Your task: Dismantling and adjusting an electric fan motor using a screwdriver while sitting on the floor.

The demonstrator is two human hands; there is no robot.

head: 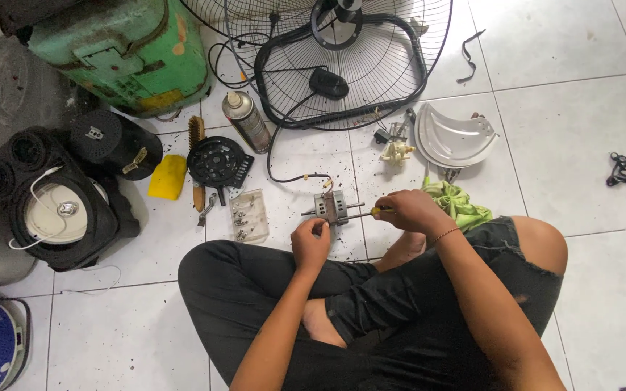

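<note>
I see the small fan motor (pixel 331 206) on the white tiled floor (pixel 581 145), just ahead of the crossed legs. Left hand (pixel 310 242) has its fingers pinched on the motor's near edge. Right hand (pixel 409 210) is curled tight around a yellow-handled screwdriver (pixel 371 213), shaft lying level into the motor's side. Green rag (pixel 461 203) sits just beyond the right wrist; fan guard (pixel 342 65) further out.

The motor (pixel 331 205) is small, grey metal, with a thin shaft sticking out sideways. It sits low over the white floor. The screwdriver (pixel 368 213) lies level, tip against it.
</note>
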